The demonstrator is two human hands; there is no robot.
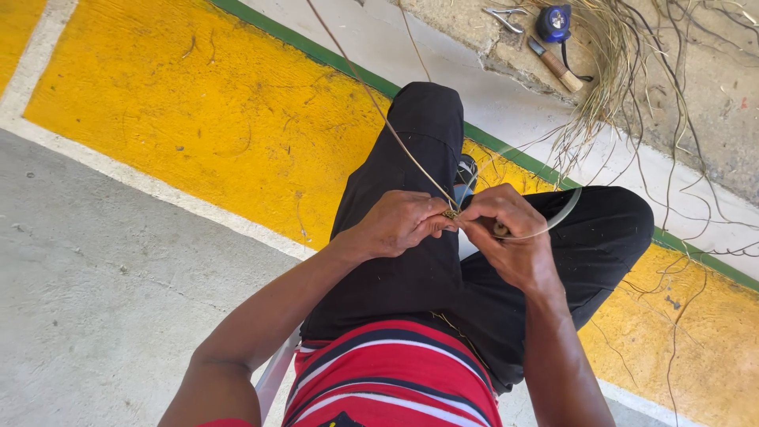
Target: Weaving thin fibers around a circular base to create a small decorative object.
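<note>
Seated person, both hands over the lap. Left hand [399, 223] pinches closed on a small woven knot [451, 213]; right hand [506, 233] grips the same knot plus a thin bent hoop [565, 209] curving right. Long fibre strand [379, 107] runs up from the knot. Weaving looks barely begun: only a tiny start, hoop mostly bare. Fibre pile [609, 71], blue tape measure [553, 22], knife [553, 65], pliers [506, 17] lie on the floor ahead.
</note>
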